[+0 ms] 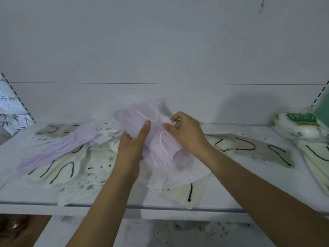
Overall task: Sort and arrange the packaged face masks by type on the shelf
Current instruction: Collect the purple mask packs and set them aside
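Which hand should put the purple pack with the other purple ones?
Probably the left hand. It already grips the held pack, and the other purple packs lie on its side of the shelf.

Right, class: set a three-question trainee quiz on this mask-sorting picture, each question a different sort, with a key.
1. True or false: both hands hold the lilac mask pack.
2. Where does the second lilac pack lie? A) left on the shelf B) far right C) lower shelf
3. Fill in: the grey masks right of the right hand have ___ ear loops.

Key: 1 true; the left hand grips it too. 2 A. 3 black.
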The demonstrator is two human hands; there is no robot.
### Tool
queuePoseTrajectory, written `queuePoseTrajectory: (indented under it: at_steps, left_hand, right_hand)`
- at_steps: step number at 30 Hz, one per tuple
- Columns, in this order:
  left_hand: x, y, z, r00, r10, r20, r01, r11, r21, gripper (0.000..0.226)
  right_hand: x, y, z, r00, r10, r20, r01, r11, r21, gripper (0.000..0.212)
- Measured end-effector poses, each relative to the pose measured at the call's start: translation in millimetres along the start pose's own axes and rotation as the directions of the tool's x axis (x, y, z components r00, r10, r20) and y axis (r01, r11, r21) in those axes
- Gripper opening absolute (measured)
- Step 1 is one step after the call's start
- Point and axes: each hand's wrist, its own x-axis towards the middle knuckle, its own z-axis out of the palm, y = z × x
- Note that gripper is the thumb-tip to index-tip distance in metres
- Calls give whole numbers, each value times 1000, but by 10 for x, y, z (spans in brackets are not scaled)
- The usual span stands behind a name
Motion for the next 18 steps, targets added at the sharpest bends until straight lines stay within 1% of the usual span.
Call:
queuePoseTrajectory:
  at_steps: [2, 3, 4, 5, 6, 7, 8, 9, 10, 11, 12, 13, 15, 16, 17, 18]
  left_hand:
    - [28, 12, -55, 993, 33, -109, -24, 996, 81, 36]
    - [48, 8, -114, 988, 38, -152, -25, 996, 88, 35]
    - [65, 12, -176, 982, 43, -186, -28, 996, 83, 34]
    - [81, 18, -240, 976, 42, -212, -29, 997, 67, 33]
    - [94, 26, -299, 973, 41, -227, -30, 998, 52, 32]
    - [111, 20, -350, 971, 38, -237, -28, 999, 45, 32]
    - [116, 22, -384, 970, 34, -240, -24, 999, 47, 34]
    - [116, 24, -406, 971, 30, -238, -20, 999, 43, 36]
    - [117, 22, -425, 971, 29, -237, -21, 999, 35, 37]
    - [128, 13, -447, 971, 27, -238, -22, 999, 24, 36]
    - [124, 19, -459, 971, 25, -239, -23, 1000, 12, 35]
    - [121, 19, -471, 969, 26, -245, -27, 1000, -2, 35]
    - [125, 16, -489, 967, 26, -255, -37, 998, -41, 42]
    - [127, 13, -492, 967, 29, -254, -46, 997, -61, 44]
    - [127, 12, -483, 968, 26, -251, -48, 996, -81, 45]
    - [123, 16, -465, 970, 15, -243, -43, 993, -110, 43]
  right_hand:
    - [25, 103, 0, 1000, -5, 15, 7, 995, -101, 32]
    - [79, 183, -45, 1000, -16, 3, 16, 966, -258, 41]
    - [155, 290, -103, 1000, -19, 4, 18, 879, -476, 53]
    - [226, 394, -177, 999, 38, 36, -5, 756, -654, 65]
    - [289, 495, -253, 986, 156, 64, -57, 667, -743, 71]
    - [334, 572, -317, 960, 270, 71, -126, 643, -755, 67]
    - [356, 616, -374, 938, 341, 61, -197, 670, -715, 54]
    - [378, 632, -419, 936, 350, 28, -243, 704, -667, 37]
    - [410, 622, -457, 952, 303, -30, -251, 727, -639, 22]
    - [437, 591, -505, 967, 239, -86, -240, 746, -621, 12]
    - [449, 536, -562, 977, 168, -135, -215, 776, -593, 8]
    - [462, 462, -632, 978, 114, -175, -191, 832, -521, 7]
    - [443, 210, -770, 965, 49, -256, -119, 957, -264, 7]
    - [413, 54, -815, 956, 45, -290, -76, 993, -94, 7]
    - [359, -108, -825, 953, 61, -296, -27, 993, 116, 7]
    - [297, -263, -786, 962, 93, -258, -4, 946, 324, 8]
